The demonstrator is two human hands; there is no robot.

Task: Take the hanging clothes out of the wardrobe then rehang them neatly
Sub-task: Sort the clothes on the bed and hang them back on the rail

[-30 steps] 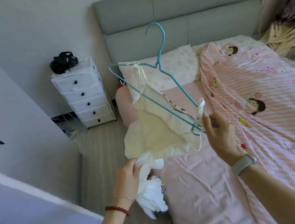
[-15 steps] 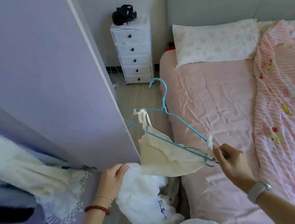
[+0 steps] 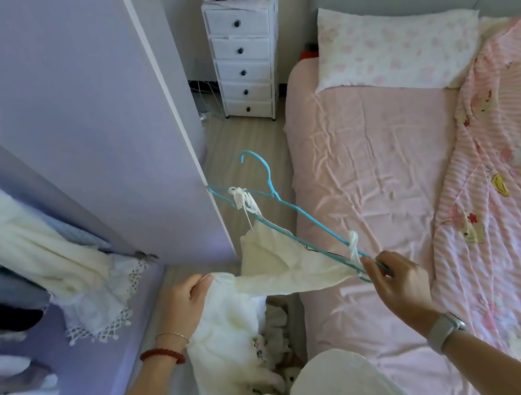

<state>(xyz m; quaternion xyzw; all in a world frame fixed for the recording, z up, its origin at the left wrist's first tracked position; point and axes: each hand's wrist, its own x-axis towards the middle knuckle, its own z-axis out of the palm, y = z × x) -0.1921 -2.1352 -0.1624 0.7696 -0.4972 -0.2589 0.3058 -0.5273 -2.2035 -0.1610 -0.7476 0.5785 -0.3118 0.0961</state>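
Observation:
A cream strap garment (image 3: 277, 263) hangs by its tied straps from a teal wire hanger (image 3: 272, 192), which is tilted with its hook up and away from me. My right hand (image 3: 395, 281) pinches the hanger's lower right corner. My left hand (image 3: 184, 305) grips the garment's bunched lower part, which trails down towards the floor. The open wardrobe (image 3: 23, 271) on the left holds several hanging clothes, a cream lace-trimmed one (image 3: 68, 274) nearest.
The lilac wardrobe door (image 3: 84, 123) stands open just left of the hanger. A bed with a pink sheet (image 3: 372, 195), a pillow (image 3: 392, 47) and a striped cartoon quilt (image 3: 509, 190) fills the right. A white drawer chest (image 3: 243, 52) stands at the back.
My view has swung left from the bed to the wardrobe. Both hands, hanger and garment have come lower and nearer the open door; both holds are the same.

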